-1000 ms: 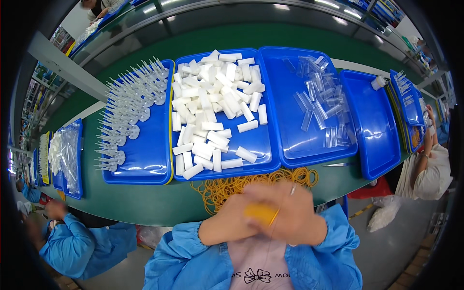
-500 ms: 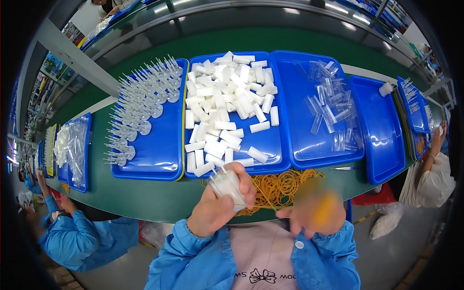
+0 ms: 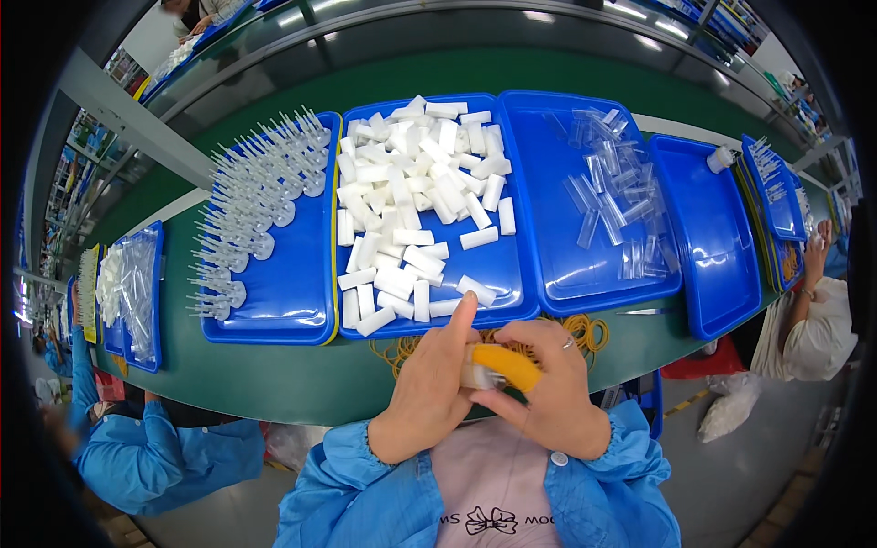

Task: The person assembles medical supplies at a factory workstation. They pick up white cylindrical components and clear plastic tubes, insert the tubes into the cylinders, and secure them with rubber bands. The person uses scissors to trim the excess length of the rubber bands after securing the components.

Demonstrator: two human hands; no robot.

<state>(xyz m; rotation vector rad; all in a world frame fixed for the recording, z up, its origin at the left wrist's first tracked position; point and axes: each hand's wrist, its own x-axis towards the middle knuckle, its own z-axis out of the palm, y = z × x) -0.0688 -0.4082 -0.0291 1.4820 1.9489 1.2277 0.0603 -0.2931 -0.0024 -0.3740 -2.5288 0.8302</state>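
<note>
My left hand (image 3: 427, 388) is closed around a small white bundle (image 3: 475, 373), whose pale stems show at its right side; fingers hide most of it. My right hand (image 3: 559, 388), wearing a ring, curls around the bundle's other side, its thumb beneath. A yellow cover (image 3: 512, 367) lies along the right hand's fingers, seemingly worn on one of them. Just beyond both hands, orange-yellow rubber bands (image 3: 585, 336) are heaped against the trays. The blue tray (image 3: 507, 274) ahead of me holds many white foam-like blocks (image 3: 397, 187).
A blue tray (image 3: 288, 297) at left bears rows of clear stemmed pieces (image 3: 260, 187). Clear plastic tubes (image 3: 612, 192) lie in another blue tray (image 3: 566, 265) at right. Beside it, a further tray (image 3: 722, 283) carries one white bundle (image 3: 721, 159). Co-workers sit at both sides.
My right hand has come in from the right and now meets my left hand at the white bundle. The left hand has turned, covering more of the bundle.
</note>
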